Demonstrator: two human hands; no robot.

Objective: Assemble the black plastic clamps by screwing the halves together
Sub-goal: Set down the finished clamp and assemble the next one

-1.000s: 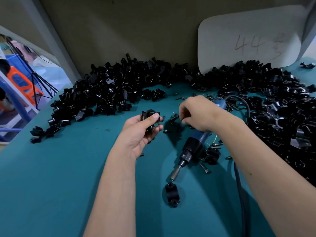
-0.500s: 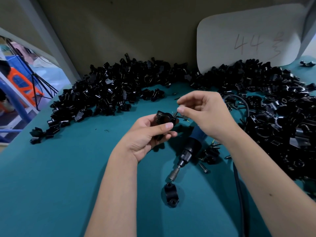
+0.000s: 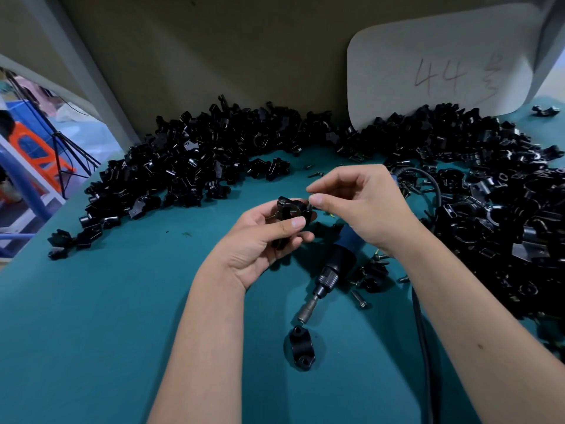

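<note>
Head view: at frame centre the left hand (image 3: 260, 240) grips the clamp (image 3: 292, 213), thumb across it. The right hand (image 3: 363, 206) pinches 1 screw (image 3: 310, 201) at its edge, apparently seating it. Next likely needs the screwdriver (image 3: 330, 270) lying on the worktop (image 3: 91, 316).

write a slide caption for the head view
Left hand grips a black clamp; right hand pinches a screw at it.

Right hand (image 3: 363, 206) has lifted off the electric screwdriver (image 3: 333, 267) and now pinches a screw (image 3: 310, 201) at the clamp (image 3: 292, 214), which the left hand (image 3: 263, 240) has raised above the screwdriver.
</note>
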